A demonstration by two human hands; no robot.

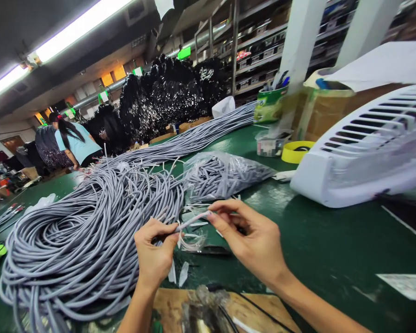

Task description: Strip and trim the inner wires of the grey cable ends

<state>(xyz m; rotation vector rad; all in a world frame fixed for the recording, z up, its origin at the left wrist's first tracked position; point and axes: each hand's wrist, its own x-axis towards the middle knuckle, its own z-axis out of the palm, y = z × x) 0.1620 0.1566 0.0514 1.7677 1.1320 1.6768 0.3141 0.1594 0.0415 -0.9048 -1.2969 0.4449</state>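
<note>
Between my two hands stretches the end of a grey cable (pixel 195 219), held above the green table. My left hand (pixel 156 245) pinches it between thumb and forefinger where a thin pale strand hangs down. At the cable's paler tip, the thumb and fingers of my right hand (pixel 251 233) are closed. A big coil of grey cables (pixel 72 231) lies beside my left hand. Just beyond my hands rests a clear plastic bag (pixel 225 173) of short grey pieces. Below the held cable are a small bundle of pale strands (pixel 192 241) and white scraps (pixel 183 274).
A white slatted appliance (pixel 360 152) stands on the green table (pixel 333 249) at right. Behind it are yellow tape (pixel 296 151), a small clear tub (pixel 272 143) and a green can (pixel 268 106). A wooden board (pixel 260 310) lies in front. Another person (pixel 78 141) stands far left.
</note>
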